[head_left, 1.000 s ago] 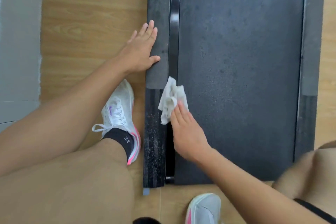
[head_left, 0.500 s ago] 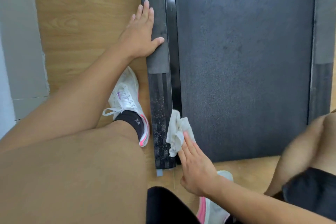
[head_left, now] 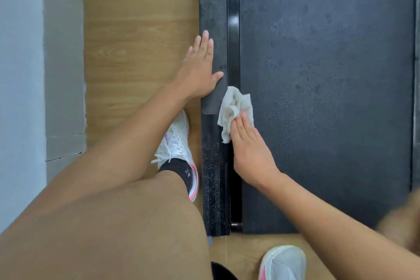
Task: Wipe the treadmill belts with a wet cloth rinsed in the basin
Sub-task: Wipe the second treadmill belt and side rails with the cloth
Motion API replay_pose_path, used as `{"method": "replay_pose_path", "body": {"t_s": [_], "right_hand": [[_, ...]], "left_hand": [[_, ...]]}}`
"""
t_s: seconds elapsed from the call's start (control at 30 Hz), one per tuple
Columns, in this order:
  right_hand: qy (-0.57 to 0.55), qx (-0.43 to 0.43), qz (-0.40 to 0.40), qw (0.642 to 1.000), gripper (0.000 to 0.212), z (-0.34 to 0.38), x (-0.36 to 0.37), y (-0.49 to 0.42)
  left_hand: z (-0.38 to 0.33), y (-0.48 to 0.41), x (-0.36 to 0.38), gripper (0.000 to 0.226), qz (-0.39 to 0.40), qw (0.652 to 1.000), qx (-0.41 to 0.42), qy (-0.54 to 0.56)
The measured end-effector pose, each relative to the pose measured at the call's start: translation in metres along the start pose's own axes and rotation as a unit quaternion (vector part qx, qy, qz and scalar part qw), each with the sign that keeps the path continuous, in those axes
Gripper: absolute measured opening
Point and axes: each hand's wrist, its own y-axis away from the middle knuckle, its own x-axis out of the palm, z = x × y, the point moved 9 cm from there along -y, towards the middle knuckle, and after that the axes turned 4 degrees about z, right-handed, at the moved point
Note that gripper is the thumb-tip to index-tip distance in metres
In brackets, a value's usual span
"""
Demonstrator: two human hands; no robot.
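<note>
The dark treadmill belt (head_left: 325, 88) fills the right half of the head view, with its left side rail (head_left: 213, 29) beside it. A crumpled white cloth (head_left: 234, 107) lies across the gap between rail and belt. My right hand (head_left: 252, 154) presses flat on the cloth's near part with straight fingers. My left hand (head_left: 200, 70) rests flat on the side rail just beyond the cloth, fingers straight, thumb spread toward the belt.
Wooden floor (head_left: 136, 41) lies left of the treadmill, with a grey wall base (head_left: 63, 75) further left. My left shoe (head_left: 177, 143) stands against the rail; my right shoe (head_left: 281, 261) is just behind the belt's rear edge. My thigh fills the lower left.
My right hand has pushed the cloth forward along the belt's left edge, from near the rear end back up to beside my left hand. My left hand stays on the rail.
</note>
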Motion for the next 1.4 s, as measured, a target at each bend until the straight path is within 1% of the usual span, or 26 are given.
{"method": "replay_pose_path", "body": {"t_s": [0.03,0.1,0.13,0.17,0.23,0.3,0.37,0.4,0.47,0.5,0.57,0.6,0.67,0.7,0.73,0.77,0.83,0.93,1.0,1.07,1.1,1.17,1.2,1.3,1.33,1.4], "right_hand": [[-0.008,-0.003,-0.031,0.999,0.074,-0.010,-0.023,-0.025],[-0.014,-0.002,-0.100,0.995,0.051,-0.028,-0.066,-0.064],[-0.015,-0.002,-0.124,0.992,0.039,-0.034,-0.082,-0.079],[-0.020,-0.002,-0.137,0.990,0.032,-0.040,-0.094,-0.092],[-0.039,0.008,-0.125,0.991,0.030,-0.050,-0.108,-0.115],[-0.059,0.026,-0.123,0.990,0.022,-0.060,-0.125,-0.134],[-0.132,0.056,-0.133,0.981,0.015,-0.069,-0.153,-0.157],[-0.173,0.069,-0.156,0.970,0.013,-0.071,-0.171,-0.170],[-0.203,0.077,-0.227,0.949,0.012,-0.070,-0.219,-0.197],[-0.204,0.066,-0.253,0.943,0.016,-0.066,-0.241,-0.212],[-0.158,0.026,-0.264,0.951,0.027,-0.048,-0.273,-0.245],[-0.120,0.004,-0.252,0.960,0.029,-0.037,-0.279,-0.260],[0.010,-0.054,-0.192,0.980,0.034,-0.019,-0.259,-0.295],[0.062,-0.069,-0.138,0.986,0.051,-0.015,-0.237,-0.315],[0.088,-0.054,-0.085,0.991,0.076,-0.017,-0.218,-0.329],[0.081,-0.009,-0.053,0.995,0.091,-0.027,-0.205,-0.340],[0.048,0.040,-0.050,0.997,0.102,-0.037,-0.198,-0.355],[0.063,0.037,-0.094,0.993,0.098,-0.033,-0.206,-0.362],[0.050,0.026,-0.115,0.992,0.086,-0.037,-0.217,-0.369],[0.017,0.022,-0.115,0.993,0.071,-0.044,-0.235,-0.389],[0.008,0.022,-0.119,0.993,0.067,-0.048,-0.247,-0.407],[0.020,0.041,-0.138,0.989,0.069,-0.053,-0.274,-0.447],[0.018,0.060,-0.141,0.988,0.072,-0.056,-0.286,-0.470],[-0.013,0.122,-0.125,0.985,0.085,-0.070,-0.319,-0.531],[-0.008,0.133,-0.121,0.984,0.090,-0.073,-0.332,-0.546],[0.009,0.145,-0.116,0.983,0.096,-0.079,-0.355,-0.576]], "left_hand": [[0.000,-0.001,0.000,0.083,-0.003,1.000,0.000,0.010],[0.003,-0.002,0.001,0.076,-0.010,0.999,0.006,0.047],[0.005,-0.002,0.001,0.071,-0.013,0.997,0.012,0.074],[0.008,-0.002,0.001,0.068,-0.019,0.995,0.020,0.100],[0.013,-0.001,0.000,0.065,-0.027,0.989,0.035,0.140],[0.015,-0.001,0.000,0.065,-0.038,0.984,0.046,0.166],[0.018,-0.002,-0.002,0.063,-0.065,0.978,0.048,0.193],[0.022,-0.002,-0.007,0.062,-0.087,0.973,0.043,0.210],[0.041,-0.003,-0.023,0.062,-0.140,0.959,0.023,0.246],[0.054,-0.004,-0.031,0.061,-0.166,0.951,0.011,0.262],[0.080,-0.009,-0.047,0.057,-0.204,0.940,-0.011,0.274],[0.090,-0.013,-0.055,0.055,-0.214,0.937,-0.019,0.277],[0.104,-0.026,-0.071,0.052,-0.215,0.932,-0.035,0.291],[0.110,-0.035,-0.078,0.050,-0.211,0.930,-0.042,0.300],[0.114,-0.045,-0.085,0.049,-0.206,0.928,-0.047,0.308],[0.118,-0.056,-0.092,0.049,-0.202,0.926,-0.049,0.315],[0.123,-0.083,-0.105,0.047,-0.197,0.923,-0.043,0.327],[0.126,-0.128,-0.119,0.050,-0.180,0.932,0.005,0.314],[0.132,-0.157,-0.125,0.055,-0.167,0.937,0.026,0.305],[0.145,-0.186,-0.134,0.059,-0.179,0.939,0.029,0.292],[0.154,-0.200,-0.140,0.060,-0.189,0.941,0.020,0.279],[0.172,-0.227,-0.148,0.064,-0.187,0.955,-0.013,0.228],[0.180,-0.239,-0.149,0.071,-0.173,0.965,-0.033,0.193],[0.194,-0.264,-0.144,0.104,-0.066,0.991,-0.098,0.069],[0.195,-0.270,-0.142,0.112,-0.034,0.992,-0.113,0.042],[0.193,-0.279,-0.138,0.119,0.018,0.990,-0.137,0.014]]}}
